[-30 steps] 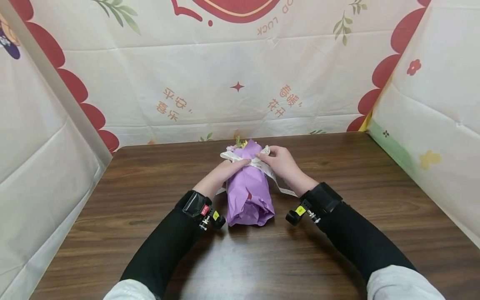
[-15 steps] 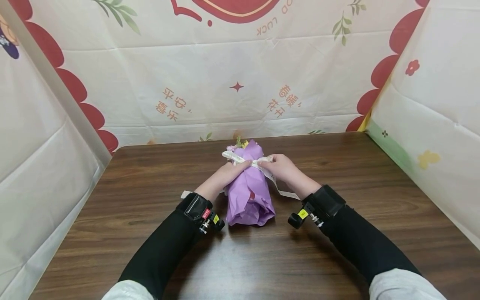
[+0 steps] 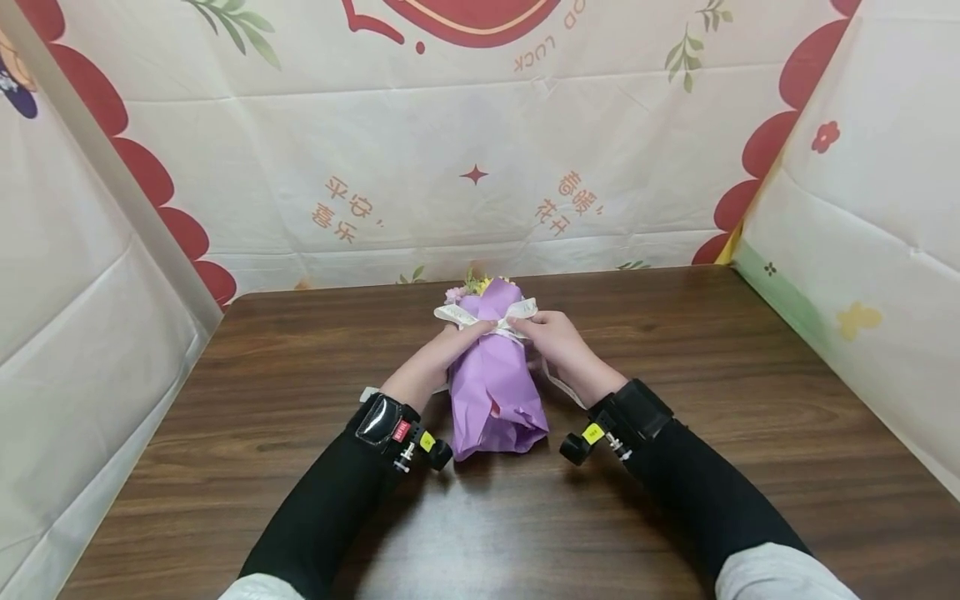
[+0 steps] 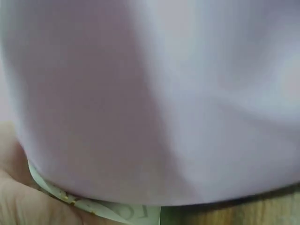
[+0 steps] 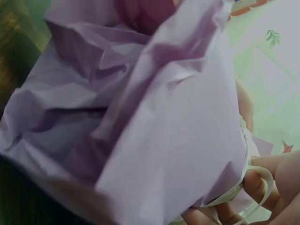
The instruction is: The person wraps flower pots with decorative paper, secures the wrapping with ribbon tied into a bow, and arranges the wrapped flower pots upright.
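Observation:
A bouquet wrapped in purple paper point(image 3: 495, 392) lies mid-table, its small flowers point(image 3: 456, 295) pointing to the back. Around its neck runs a white printed ribbon point(image 3: 453, 315) with a bow-like loop to each side. My left hand point(image 3: 435, 360) grips the ribbon at the neck from the left, thumb by the middle knot, other fingers mostly hidden. From the right, my right hand point(image 3: 564, 348) pinches the ribbon near the same knot. In the right wrist view, a ribbon loop point(image 5: 269, 180) passes between its fingers. Purple paper point(image 4: 93, 117) fills most of the left wrist view.
The brown wooden table point(image 3: 300, 492) carries the bouquet. Printed cloth stands behind it point(image 3: 420, 133) and at both sides. A loose ribbon tail point(image 3: 564, 388) hangs by the right wrist. Black wrist cameras point(image 3: 576, 448) sit close to the paper.
The right hand first moves slightly down, then back toward the knot. The right ribbon loop stands fuller now. The bouquet has shifted and tilted slightly left, and both wrists are a little lower.

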The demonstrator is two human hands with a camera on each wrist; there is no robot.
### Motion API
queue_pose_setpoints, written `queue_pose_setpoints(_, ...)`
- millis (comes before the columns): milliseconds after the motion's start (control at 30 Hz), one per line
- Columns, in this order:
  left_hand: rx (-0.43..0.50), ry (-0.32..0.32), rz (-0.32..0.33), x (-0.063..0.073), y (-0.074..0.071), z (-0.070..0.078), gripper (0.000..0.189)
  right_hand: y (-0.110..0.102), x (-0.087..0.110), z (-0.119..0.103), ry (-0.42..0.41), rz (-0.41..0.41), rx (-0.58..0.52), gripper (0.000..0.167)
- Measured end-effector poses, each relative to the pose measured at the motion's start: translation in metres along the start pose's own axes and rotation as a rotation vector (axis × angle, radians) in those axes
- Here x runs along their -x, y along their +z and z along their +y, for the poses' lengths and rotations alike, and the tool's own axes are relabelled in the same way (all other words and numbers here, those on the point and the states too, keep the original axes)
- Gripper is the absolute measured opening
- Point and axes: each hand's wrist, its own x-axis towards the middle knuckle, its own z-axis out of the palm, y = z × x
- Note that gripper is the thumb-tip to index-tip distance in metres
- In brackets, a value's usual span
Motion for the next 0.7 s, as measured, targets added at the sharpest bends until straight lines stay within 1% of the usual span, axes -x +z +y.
queue_pose_setpoints(33, -0.022, -0.052, 0.047, 0.010, 0.004, 0.008, 0.052, 0.002, 0.000, -0.001, -0.010, 0.009, -0.007, 0.032)
queue_pose_setpoints(67, -0.089, -0.121, 0.159, 0.043, 0.013, 0.026, 0.055, 0.003, 0.000, -0.002, -0.021, 0.021, -0.016, 0.030)
queue_pose_setpoints(100, -0.090, -0.109, 0.164, 0.059, 0.020, 0.038, 0.060, 0.005, 0.000, -0.003, -0.035, 0.035, -0.017, 0.030)
queue_pose_setpoints(133, -0.087, -0.090, 0.168, 0.071, 0.024, 0.046, 0.064, 0.006, 0.000, -0.003, -0.049, 0.047, -0.020, 0.030)
queue_pose_setpoints(167, -0.088, -0.072, 0.171, 0.080, 0.027, 0.053, 0.069, 0.007, 0.001, -0.004, -0.062, 0.058, -0.021, 0.031)
queue_pose_setpoints(200, -0.074, -0.052, 0.168, 0.083, 0.027, 0.055, 0.074, 0.008, 0.001, -0.005, -0.075, 0.070, -0.021, 0.031)
queue_pose_setpoints(233, -0.060, -0.035, 0.169, 0.082, 0.026, 0.055, 0.078, 0.008, 0.001, -0.007, -0.087, 0.077, -0.020, 0.031)
queue_pose_setpoints(267, -0.038, -0.023, 0.161, 0.073, 0.020, 0.048, 0.082, 0.008, 0.001, -0.008, -0.099, 0.082, -0.022, 0.031)
queue_pose_setpoints(367, -0.026, 0.012, 0.154, 0.073, 0.018, 0.054, 0.085, 0.008, 0.003, -0.016, -0.122, 0.097, -0.023, 0.030)
queue_pose_setpoints(500, -0.018, 0.098, 0.145, 0.072, 0.017, 0.063, 0.075, 0.007, 0.006, -0.029, -0.145, 0.108, -0.070, 0.026)
queue_pose_setpoints(600, 0.024, 0.173, 0.104, 0.071, 0.018, 0.070, 0.063, 0.005, 0.007, -0.038, -0.181, 0.113, -0.121, 0.027)
queue_pose_setpoints(700, 0.045, 0.255, 0.055, 0.070, 0.020, 0.076, 0.053, 0.002, 0.008, -0.044, -0.255, 0.119, -0.139, 0.026)
